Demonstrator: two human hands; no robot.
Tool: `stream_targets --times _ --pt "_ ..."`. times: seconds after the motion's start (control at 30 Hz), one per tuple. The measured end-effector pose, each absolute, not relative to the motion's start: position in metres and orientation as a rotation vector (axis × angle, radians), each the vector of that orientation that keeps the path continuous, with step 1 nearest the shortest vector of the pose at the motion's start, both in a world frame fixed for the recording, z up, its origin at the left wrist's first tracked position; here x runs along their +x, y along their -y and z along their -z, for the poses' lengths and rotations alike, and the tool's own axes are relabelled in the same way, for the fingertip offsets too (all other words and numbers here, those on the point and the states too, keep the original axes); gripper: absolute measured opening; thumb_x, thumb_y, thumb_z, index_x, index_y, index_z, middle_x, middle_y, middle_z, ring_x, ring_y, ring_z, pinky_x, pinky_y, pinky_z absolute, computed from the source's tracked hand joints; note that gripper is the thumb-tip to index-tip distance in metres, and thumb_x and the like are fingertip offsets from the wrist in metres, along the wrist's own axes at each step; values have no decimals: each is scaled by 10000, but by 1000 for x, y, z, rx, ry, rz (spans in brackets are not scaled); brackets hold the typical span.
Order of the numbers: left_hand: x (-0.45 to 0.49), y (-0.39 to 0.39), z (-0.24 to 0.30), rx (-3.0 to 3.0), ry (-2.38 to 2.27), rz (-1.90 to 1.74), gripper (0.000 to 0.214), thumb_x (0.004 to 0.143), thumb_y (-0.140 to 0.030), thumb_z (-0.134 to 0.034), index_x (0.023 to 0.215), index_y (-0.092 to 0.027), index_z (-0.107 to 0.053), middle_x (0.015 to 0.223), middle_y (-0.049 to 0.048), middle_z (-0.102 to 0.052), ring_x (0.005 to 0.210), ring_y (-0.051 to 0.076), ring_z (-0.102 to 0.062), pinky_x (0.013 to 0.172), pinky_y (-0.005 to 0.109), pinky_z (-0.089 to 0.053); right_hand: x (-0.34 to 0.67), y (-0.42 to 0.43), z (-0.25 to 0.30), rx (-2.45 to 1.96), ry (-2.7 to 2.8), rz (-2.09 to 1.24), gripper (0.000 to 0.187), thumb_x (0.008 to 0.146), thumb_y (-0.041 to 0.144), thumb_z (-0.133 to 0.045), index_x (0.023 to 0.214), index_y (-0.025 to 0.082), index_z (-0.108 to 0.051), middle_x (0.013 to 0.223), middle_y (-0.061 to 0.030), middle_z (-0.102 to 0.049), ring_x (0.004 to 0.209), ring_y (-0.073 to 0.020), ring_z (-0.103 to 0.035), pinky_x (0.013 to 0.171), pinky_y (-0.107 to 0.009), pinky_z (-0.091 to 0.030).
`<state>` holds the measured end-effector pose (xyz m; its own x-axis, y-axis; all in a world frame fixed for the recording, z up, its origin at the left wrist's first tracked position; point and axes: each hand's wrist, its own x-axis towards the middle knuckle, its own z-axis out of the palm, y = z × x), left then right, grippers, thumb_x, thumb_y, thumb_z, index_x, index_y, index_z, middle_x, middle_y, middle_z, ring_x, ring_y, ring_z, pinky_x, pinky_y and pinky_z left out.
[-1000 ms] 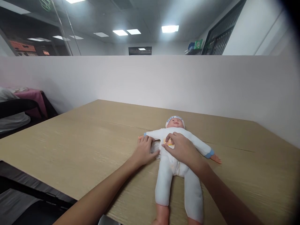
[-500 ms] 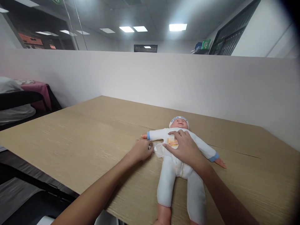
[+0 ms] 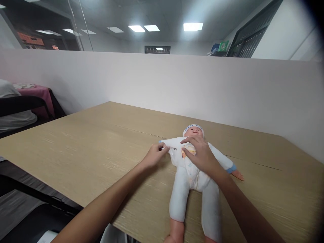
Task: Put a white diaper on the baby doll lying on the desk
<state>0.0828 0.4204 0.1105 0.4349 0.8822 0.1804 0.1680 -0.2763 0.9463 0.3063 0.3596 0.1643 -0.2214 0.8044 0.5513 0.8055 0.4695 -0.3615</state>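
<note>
A baby doll (image 3: 177, 202) in a white suit with blue cuffs lies on its back on the wooden table (image 3: 88, 152), head away from me. Round its hips is a white diaper (image 3: 192, 177) with a coloured print at the front. My left hand (image 3: 157, 153) is closed in a pinch on the diaper's side tab, beside the doll's waist, drawing the tab up off the tabletop. My right hand (image 3: 199, 153) lies over the doll's belly and the diaper's front edge, fingers spread; it hides part of the print and the chest.
A white partition wall (image 3: 162, 84) with glass above it stands behind the table. At the left are a black chair (image 3: 27, 103) and a surface with a pink cloth (image 3: 42, 98). Another dark chair (image 3: 32, 224) is by the near left table edge.
My left hand has risen and moved a little right, lifting the diaper tab from beside the doll toward its waist. My right hand stays on the belly, shifted slightly.
</note>
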Motion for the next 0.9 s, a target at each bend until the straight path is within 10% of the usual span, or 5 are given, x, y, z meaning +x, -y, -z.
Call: stream_targets --times 0.5,0.77,0.9 --pt "103 -420 -115 1573 -871 -1016 448 867 -583 -607 664 -207 -471 702 -16 -472 720 158 -456 712 302 -386 299 -356 -153 -1294 2488 -29 169 897 207 -588 828 276 -725 878 -13 -727 980 -237 -646 1222 -618 -258" --pt "124 -414 -147 1691 -838 -947 406 885 -552 -588 695 -199 -518 659 -36 -467 652 139 -425 640 289 -323 297 -351 -160 -1474 2125 245 110 867 336 -700 937 253 -678 1077 -80 -680 1091 -308 -583 969 -483 -434" --pt "127 -415 -150 1682 -819 -954 422 890 -540 -599 664 -203 -483 632 -43 -428 640 136 -400 630 292 -293 297 -346 -166 -1682 1963 70 325 810 491 -758 827 245 -546 819 -34 -637 812 -249 -582 701 -361 -417"
